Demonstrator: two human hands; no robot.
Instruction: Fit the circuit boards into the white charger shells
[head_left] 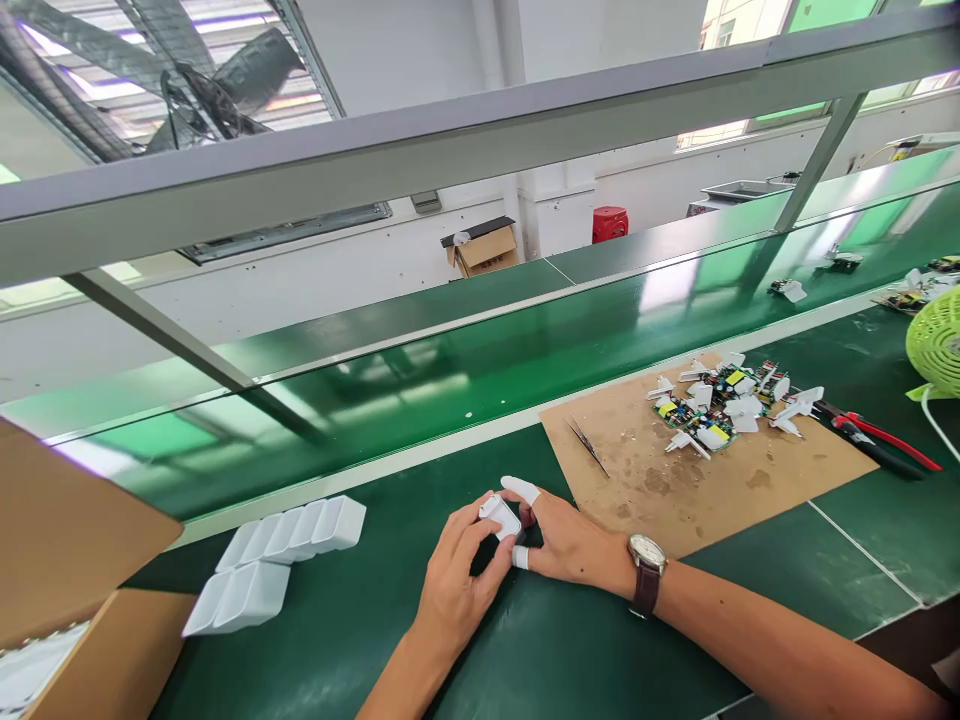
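Note:
Between my two hands I hold a small white plastic housing [504,517] just above the green tabletop, its hollow side facing up. My left hand [466,570] grips its left and near edges with thumb and fingers. On the far and right sides, my right hand [559,535] closes around it, with white covers on two fingertips and a watch [646,575] at the wrist. What lies inside the housing is too small to make out. Left of my hands, several similar white housings [300,530] stand in two rows on the table.
A brown cardboard sheet [622,490] carries tweezers [589,447] and several circuit boards [720,400] with white parts. Red-handled pliers [874,440] lie at its right, near a green fan [937,340]. An open cardboard box [135,660] stands at left. Beyond runs a green conveyor belt [480,370].

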